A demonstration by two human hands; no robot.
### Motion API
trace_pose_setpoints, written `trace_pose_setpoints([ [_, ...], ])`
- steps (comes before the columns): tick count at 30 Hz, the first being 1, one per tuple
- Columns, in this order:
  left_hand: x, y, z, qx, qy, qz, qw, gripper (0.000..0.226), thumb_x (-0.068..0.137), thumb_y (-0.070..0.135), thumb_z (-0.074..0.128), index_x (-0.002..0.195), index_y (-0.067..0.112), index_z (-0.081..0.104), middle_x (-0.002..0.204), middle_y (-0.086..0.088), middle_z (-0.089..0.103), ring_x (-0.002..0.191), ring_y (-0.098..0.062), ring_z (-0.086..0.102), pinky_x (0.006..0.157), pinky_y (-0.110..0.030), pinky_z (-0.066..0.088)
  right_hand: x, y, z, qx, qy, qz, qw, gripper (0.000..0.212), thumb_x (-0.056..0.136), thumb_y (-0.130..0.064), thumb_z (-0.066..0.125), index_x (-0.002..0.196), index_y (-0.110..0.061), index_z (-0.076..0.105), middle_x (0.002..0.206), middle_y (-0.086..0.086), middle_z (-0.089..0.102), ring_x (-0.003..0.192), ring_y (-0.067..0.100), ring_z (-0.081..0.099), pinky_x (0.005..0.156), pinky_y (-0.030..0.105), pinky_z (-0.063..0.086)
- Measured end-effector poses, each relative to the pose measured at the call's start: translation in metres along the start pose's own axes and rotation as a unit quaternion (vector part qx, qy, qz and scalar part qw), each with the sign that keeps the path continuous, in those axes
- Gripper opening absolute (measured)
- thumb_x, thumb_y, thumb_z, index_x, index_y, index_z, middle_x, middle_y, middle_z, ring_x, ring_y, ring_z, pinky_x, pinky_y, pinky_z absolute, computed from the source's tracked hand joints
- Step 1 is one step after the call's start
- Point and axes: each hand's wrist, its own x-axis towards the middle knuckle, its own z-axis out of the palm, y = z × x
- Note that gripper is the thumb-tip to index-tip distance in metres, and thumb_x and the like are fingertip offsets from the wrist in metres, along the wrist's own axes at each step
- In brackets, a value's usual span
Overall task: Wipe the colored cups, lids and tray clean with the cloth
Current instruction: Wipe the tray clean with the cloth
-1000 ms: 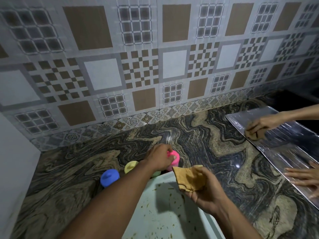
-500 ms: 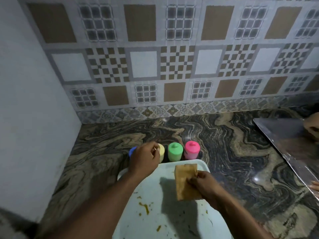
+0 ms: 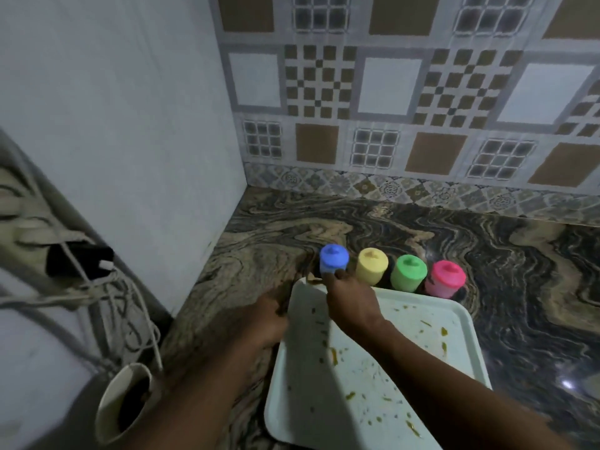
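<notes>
Tray (image 3: 464,352) on table (image 3: 519,271), near side. Four lidded cups in a row just behind its far edge, leftmost cup (image 3: 333,264) through rightmost cup (image 3: 444,278). Tiled wall (image 3: 389,92) behind. Paper cup (image 3: 123,407) and cables (image 3: 107,287) left of table.

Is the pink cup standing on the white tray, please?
No, the pink cup stands on the counter, just beyond the far rim of the white tray.
</notes>
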Motion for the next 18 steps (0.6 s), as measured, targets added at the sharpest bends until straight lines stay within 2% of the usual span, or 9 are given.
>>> trace_pose_setpoints([
  [2, -0.001, -0.007, 0.002, -0.031, 0.002, -0.018, 0.999, 0.026, 0.085, 0.026, 0.058, 0.063, 0.015, 0.049, 0.067, -0.014, 0.057, 0.059, -0.026, 0.059, 0.057, -0.031, 0.045, -0.006, -0.011, 0.019, -0.002, -0.017, -0.038, 0.999, 0.038, 0.088, -0.010, 0.054, 0.126, -0.008, 0.058, 0.112, 0.018, 0.059, 0.105, 0.041, 0.055, 0.067, 0.045, 0.043],
  [4, -0.004, -0.007, 0.003, -0.072, 0.009, -0.025, 0.997, 0.022, 0.086, 0.016, 0.060, 0.067, 0.009, 0.068, 0.074, -0.015, 0.067, 0.069, -0.029, 0.067, 0.063, -0.034, 0.053, -0.017, -0.015, 0.037, 0.005, -0.036, -0.048, 0.998, 0.035, 0.077, -0.008, 0.063, 0.112, -0.006, 0.067, 0.099, 0.019, 0.060, 0.092, 0.043, 0.057, 0.065, 0.047, 0.047],
  [6, -0.004, -0.010, 0.005, -0.094, 0.011, -0.029, 0.995, 0.019, 0.089, 0.014, 0.064, 0.074, 0.013, 0.075, 0.081, -0.011, 0.073, 0.078, -0.029, 0.070, 0.071, -0.035, 0.059, -0.024, -0.017, 0.052, 0.016, -0.033, -0.034, 0.999, 0.033, 0.069, -0.008, 0.067, 0.102, -0.008, 0.071, 0.090, 0.015, 0.060, 0.079, 0.039, 0.057, 0.059, 0.044, 0.047],
  [10, -0.006, -0.010, 0.006, -0.120, 0.014, -0.033, 0.992, 0.016, 0.090, 0.024, 0.070, 0.079, 0.014, 0.076, 0.082, -0.009, 0.073, 0.081, -0.027, 0.070, 0.074, -0.032, 0.058, -0.030, -0.019, 0.055, 0.038, -0.027, -0.016, 0.999, 0.039, 0.072, -0.008, 0.069, 0.111, -0.010, 0.071, 0.099, 0.013, 0.063, 0.084, 0.035, 0.055, 0.063, 0.042, 0.049],
  [13, -0.004, -0.008, 0.004, -0.126, 0.015, -0.038, 0.991, 0.016, 0.089, 0.027, 0.072, 0.081, 0.013, 0.076, 0.081, -0.011, 0.074, 0.080, -0.028, 0.071, 0.075, -0.031, 0.058, -0.054, -0.024, 0.047, 0.045, -0.018, -0.050, 0.998, 0.038, 0.065, -0.009, 0.070, 0.102, -0.012, 0.074, 0.091, 0.009, 0.062, 0.078, 0.031, 0.058, 0.054, 0.038, 0.048],
  [16, 0.002, -0.007, -0.004, -0.145, 0.028, -0.046, 0.988, 0.016, 0.090, 0.024, 0.071, 0.087, 0.009, 0.075, 0.083, -0.013, 0.073, 0.082, -0.028, 0.071, 0.079, -0.034, 0.058, -0.093, -0.042, 0.043, 0.075, -0.026, -0.115, 0.990, 0.038, 0.058, -0.020, 0.067, 0.095, -0.020, 0.074, 0.082, 0.000, 0.060, 0.070, 0.023, 0.059, 0.045, 0.031, 0.044],
  [18, 0.004, -0.007, -0.006, -0.161, 0.032, -0.049, 0.985, 0.016, 0.091, 0.022, 0.070, 0.087, 0.006, 0.073, 0.086, -0.013, 0.073, 0.081, -0.027, 0.071, 0.076, -0.033, 0.057, -0.118, -0.054, 0.033, 0.109, -0.058, -0.151, 0.981, 0.036, 0.070, -0.034, 0.055, 0.102, -0.025, 0.071, 0.082, -0.004, 0.060, 0.070, 0.018, 0.060, 0.044, 0.029, 0.044],
])
